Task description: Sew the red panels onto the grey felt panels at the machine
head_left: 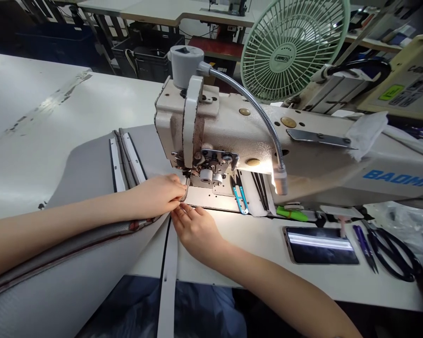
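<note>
A large grey fabric piece (102,263) with a dark red-brown edge runs under the sewing machine (183,122). My left hand (158,193) lies on it, fingers pressed together close beside the presser foot, gripping the fabric. Just in front of the needle area, my right hand (196,232) pinches the top of a white strip with a black edge (168,281), which hangs over the table's front edge. The fingertips of both hands nearly meet. Two more white strips (134,157) lie attached on the fabric behind my left arm. The exact stitching point is hidden by my fingers.
On the machine bed lie blue thread snips (239,195). To the right are a green-handled tool (292,214), a phone (320,245), a purple tool (365,246) and black scissors (395,251). A bendable lamp (280,180) and a green fan (289,51) stand over the machine.
</note>
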`<state>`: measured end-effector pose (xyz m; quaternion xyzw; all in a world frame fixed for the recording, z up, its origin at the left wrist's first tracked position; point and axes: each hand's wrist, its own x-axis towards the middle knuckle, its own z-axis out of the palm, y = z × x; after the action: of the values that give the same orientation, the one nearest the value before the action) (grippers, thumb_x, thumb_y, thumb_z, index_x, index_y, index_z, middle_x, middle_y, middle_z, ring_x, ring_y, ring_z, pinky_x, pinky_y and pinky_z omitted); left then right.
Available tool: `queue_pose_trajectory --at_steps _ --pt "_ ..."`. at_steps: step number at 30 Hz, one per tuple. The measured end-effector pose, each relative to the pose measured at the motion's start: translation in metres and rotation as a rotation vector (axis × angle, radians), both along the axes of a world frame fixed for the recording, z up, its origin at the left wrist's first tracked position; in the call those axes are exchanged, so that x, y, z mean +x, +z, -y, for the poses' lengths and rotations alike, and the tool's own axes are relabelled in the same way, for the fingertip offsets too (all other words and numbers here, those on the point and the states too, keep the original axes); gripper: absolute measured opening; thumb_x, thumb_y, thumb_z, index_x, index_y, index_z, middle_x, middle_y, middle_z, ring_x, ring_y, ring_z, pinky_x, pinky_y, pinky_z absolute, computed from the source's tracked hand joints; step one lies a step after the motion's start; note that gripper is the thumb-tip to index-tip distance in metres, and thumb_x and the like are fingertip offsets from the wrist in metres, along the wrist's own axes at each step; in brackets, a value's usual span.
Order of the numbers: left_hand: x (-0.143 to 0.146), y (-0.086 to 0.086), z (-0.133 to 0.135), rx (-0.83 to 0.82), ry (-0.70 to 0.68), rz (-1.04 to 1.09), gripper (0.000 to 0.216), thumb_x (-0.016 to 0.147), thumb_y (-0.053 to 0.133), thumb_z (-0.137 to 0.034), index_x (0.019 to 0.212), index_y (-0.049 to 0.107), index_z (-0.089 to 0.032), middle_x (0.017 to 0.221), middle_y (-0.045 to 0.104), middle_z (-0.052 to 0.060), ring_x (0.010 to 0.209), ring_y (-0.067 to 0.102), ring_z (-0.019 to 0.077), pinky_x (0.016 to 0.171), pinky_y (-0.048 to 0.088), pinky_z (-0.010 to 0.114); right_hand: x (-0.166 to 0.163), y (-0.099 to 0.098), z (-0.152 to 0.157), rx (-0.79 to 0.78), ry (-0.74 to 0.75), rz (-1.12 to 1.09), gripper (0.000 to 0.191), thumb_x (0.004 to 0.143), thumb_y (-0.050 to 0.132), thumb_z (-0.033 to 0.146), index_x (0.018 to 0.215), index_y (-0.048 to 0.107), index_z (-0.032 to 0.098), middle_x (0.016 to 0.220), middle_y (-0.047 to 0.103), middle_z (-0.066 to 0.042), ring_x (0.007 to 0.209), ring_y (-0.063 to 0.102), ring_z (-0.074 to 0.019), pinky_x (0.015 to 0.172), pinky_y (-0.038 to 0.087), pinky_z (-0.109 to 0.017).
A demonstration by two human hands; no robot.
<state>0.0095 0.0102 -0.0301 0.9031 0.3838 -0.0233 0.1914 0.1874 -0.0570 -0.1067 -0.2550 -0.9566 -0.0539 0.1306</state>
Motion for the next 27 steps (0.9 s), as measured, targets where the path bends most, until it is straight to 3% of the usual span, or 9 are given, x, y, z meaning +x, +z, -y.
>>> queue_pose_trajectory --at_steps 7,10,12,16,19,23,27 --pt "0.011 0.004 -0.014 0.034 0.091 -0.183 0.018 0.083 0.046 -0.02 0.067 0.054 -0.019 0.072 0.061 0.004 0.073 0.057 0.0199 0.067 0.039 0.033 0.003 0.002 -0.019 -0.065 -0.086 0.001 0.034 0.096 0.044 0.009 0.124 0.061 0.0 0.124 0.065 -0.022 0.117 0.058 -0.0306 0.075 0.049 -0.038" --pt "0.009 0.015 -0.009 0.075 0.095 -0.183 0.008 0.075 0.056 -0.026 0.081 0.058 -0.02 0.088 0.066 0.006 0.087 0.06 0.025 0.079 0.04 0.037 0.003 0.012 -0.017 -0.197 -0.1 -0.022 0.028 0.092 0.048 0.01 0.115 0.064 0.007 0.112 0.067 -0.016 0.101 0.059 -0.0259 0.076 0.047 -0.038" --pt "0.005 0.024 -0.006 0.065 0.052 -0.227 0.024 0.071 0.061 -0.027 0.094 0.058 -0.02 0.1 0.066 0.008 0.094 0.061 0.0276 0.086 0.039 0.041 0.001 0.02 -0.014 -0.298 -0.085 -0.035 0.027 0.089 0.051 0.014 0.113 0.064 0.013 0.107 0.066 -0.011 0.089 0.056 -0.023 0.075 0.046 -0.038" --pt "0.003 0.036 -0.006 -0.109 -0.05 -0.333 0.015 0.073 0.055 -0.016 0.086 0.058 -0.021 0.082 0.067 0.003 0.076 0.061 0.0208 0.076 0.038 0.035 -0.002 0.033 -0.006 -0.396 -0.076 -0.038 0.05 0.086 0.057 0.02 0.136 0.052 0.02 0.12 0.06 -0.01 0.095 0.052 -0.025 0.076 0.047 -0.038" --pt "0.01 0.032 -0.004 -0.111 -0.04 -0.341 0.013 0.074 0.053 -0.013 0.083 0.059 -0.02 0.079 0.067 0.003 0.072 0.06 0.0207 0.069 0.038 0.033 0.001 0.033 0.002 -0.356 -0.105 -0.009 0.056 0.087 0.064 0.031 0.139 0.05 0.017 0.129 0.056 -0.015 0.101 0.052 -0.0272 0.083 0.047 -0.04" --pt "0.018 0.022 0.006 -0.039 0.016 -0.402 0.023 0.081 0.051 -0.016 0.101 0.063 -0.018 0.089 0.07 0.007 0.08 0.063 0.0261 0.077 0.041 0.038 0.004 0.019 0.011 -0.158 -0.125 0.001 0.068 0.089 0.063 0.054 0.131 0.056 0.001 0.133 0.057 -0.023 0.119 0.049 -0.0321 0.092 0.046 -0.04" --pt "0.025 0.021 0.007 -0.042 0.064 -0.425 0.018 0.084 0.049 -0.016 0.095 0.064 -0.017 0.09 0.07 0.009 0.082 0.065 0.0268 0.075 0.041 0.037 0.003 0.011 0.006 -0.129 -0.102 0.026 0.068 0.087 0.063 0.058 0.125 0.061 0.002 0.133 0.059 -0.022 0.116 0.054 -0.0315 0.087 0.048 -0.04"
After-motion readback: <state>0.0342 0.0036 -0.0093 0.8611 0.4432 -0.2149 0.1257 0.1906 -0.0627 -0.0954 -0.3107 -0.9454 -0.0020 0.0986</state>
